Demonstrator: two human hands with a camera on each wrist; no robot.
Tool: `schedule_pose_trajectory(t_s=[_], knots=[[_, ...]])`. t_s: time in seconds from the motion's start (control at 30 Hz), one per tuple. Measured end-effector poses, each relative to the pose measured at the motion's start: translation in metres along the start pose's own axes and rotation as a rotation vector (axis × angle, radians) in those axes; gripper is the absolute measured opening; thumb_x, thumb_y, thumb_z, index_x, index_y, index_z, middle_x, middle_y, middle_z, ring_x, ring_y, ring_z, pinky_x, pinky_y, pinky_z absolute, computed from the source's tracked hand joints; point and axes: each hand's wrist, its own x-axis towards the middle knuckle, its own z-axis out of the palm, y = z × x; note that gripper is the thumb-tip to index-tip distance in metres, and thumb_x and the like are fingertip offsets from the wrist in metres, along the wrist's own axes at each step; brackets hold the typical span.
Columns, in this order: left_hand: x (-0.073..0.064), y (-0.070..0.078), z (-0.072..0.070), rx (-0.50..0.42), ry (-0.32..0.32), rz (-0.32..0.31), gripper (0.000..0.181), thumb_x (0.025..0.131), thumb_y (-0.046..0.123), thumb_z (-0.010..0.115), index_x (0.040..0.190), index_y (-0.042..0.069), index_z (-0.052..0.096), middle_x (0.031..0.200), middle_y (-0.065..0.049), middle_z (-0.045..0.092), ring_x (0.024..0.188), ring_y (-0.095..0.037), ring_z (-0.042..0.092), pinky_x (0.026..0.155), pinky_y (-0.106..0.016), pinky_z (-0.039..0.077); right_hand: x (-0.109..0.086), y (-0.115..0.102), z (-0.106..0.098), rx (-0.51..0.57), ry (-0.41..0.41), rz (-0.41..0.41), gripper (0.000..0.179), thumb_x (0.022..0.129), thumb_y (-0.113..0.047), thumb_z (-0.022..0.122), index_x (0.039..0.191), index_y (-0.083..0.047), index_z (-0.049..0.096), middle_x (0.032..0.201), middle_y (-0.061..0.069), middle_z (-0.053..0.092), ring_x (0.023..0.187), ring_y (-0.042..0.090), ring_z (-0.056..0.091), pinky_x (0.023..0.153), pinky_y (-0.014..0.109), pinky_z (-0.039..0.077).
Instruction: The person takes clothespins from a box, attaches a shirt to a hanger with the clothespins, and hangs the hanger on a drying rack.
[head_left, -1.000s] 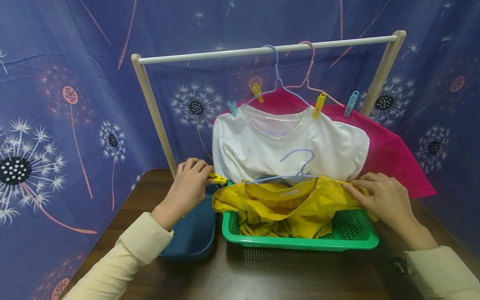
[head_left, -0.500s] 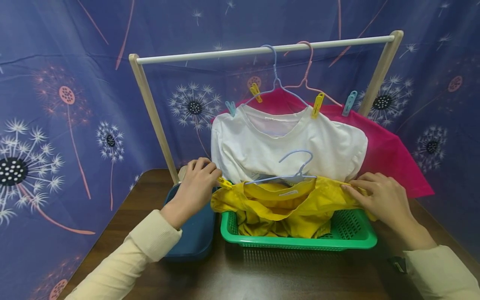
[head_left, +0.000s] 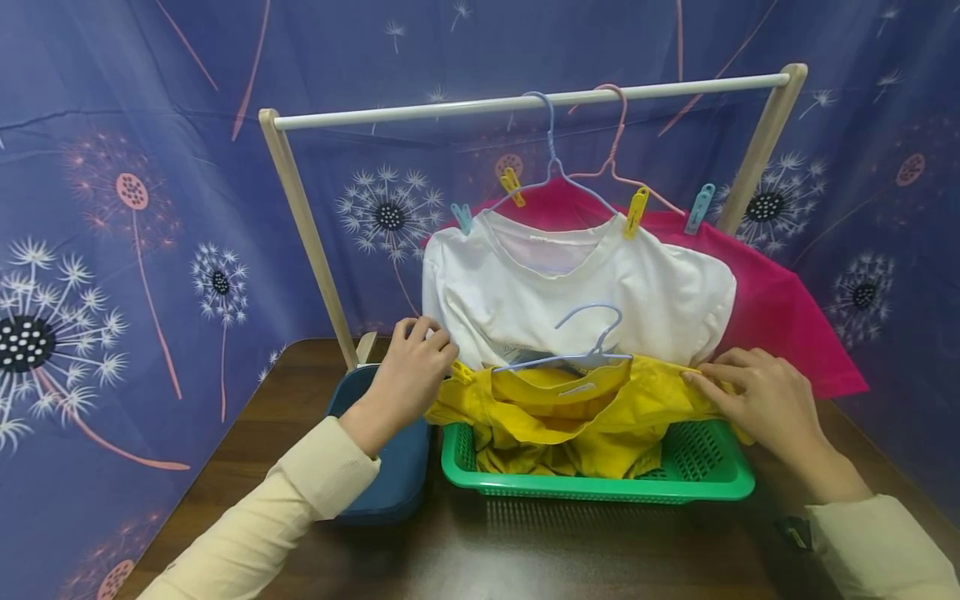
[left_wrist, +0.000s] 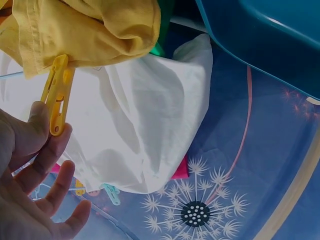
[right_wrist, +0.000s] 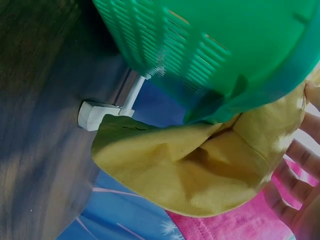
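Note:
My left hand (head_left: 411, 371) pinches a yellow clothespin (left_wrist: 61, 97) between thumb and index finger, its other fingers loosely spread. In the left wrist view the clothespin's tip overlaps the shoulder edge of a yellow shirt (head_left: 656, 396). A light blue hanger (head_left: 597, 350) sits in the shirt's neck opening, its hook pointing up. At the opposite shoulder, my right hand (head_left: 772, 400) pinches the shirt's fabric with thumb and fingers. The sleeve (right_wrist: 200, 165) hangs from there in the right wrist view. The shirt's lower part lies bunched in a green basket (head_left: 600, 486).
Behind, a white shirt (head_left: 660, 283) and a magenta garment (head_left: 802, 342) hang on hangers from a rack's white rail (head_left: 450, 108), with yellow and blue clothespins at their shoulders. A dark blue bin (head_left: 401, 483) stands left of the basket on the wooden table (head_left: 540, 558).
My left hand has moved right with the clothespin, from beside the yellow shirt to its left shoulder edge. My right hand keeps its place on the other shoulder.

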Motion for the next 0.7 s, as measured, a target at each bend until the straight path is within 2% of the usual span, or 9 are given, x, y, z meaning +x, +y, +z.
schedule_pose_trajectory(t_s=[0.23, 0.5, 0.7], knots=[[0.0027, 0.0011, 0.0028, 0.038, -0.002, 0.032, 0.005, 0.080, 0.011, 0.069, 0.077, 0.012, 0.065, 0.085, -0.003, 0.064, 0.100, -0.024, 0.052, 0.090, -0.044, 0.039, -0.0004, -0.0002, -0.0005, -0.014, -0.032, 0.032, 0.023, 0.062, -0.029, 0.078, 0.074, -0.010, 0.075, 0.070, 0.004, 0.066, 0.059, 0.023, 0.053, 0.046, 0.033, 0.038], [0.0069, 0.0062, 0.0049, 0.065, 0.005, 0.084, 0.004, 0.080, 0.010, 0.068, 0.076, 0.012, 0.067, 0.082, -0.002, 0.062, 0.099, -0.024, 0.053, 0.089, -0.043, 0.041, -0.0024, -0.0001, -0.0018, -0.017, -0.025, 0.025, 0.022, 0.061, -0.027, 0.078, 0.072, -0.008, 0.075, 0.069, 0.005, 0.065, 0.058, 0.023, 0.053, 0.045, 0.033, 0.038], [0.0073, 0.0086, 0.0055, 0.016, -0.016, 0.051, 0.006, 0.079, 0.007, 0.068, 0.078, 0.013, 0.067, 0.082, -0.002, 0.061, 0.099, -0.024, 0.052, 0.091, -0.044, 0.039, -0.0025, -0.0014, -0.0031, -0.018, -0.045, 0.035, 0.023, 0.064, -0.029, 0.077, 0.076, -0.010, 0.075, 0.072, 0.005, 0.066, 0.061, 0.022, 0.053, 0.045, 0.031, 0.038]])
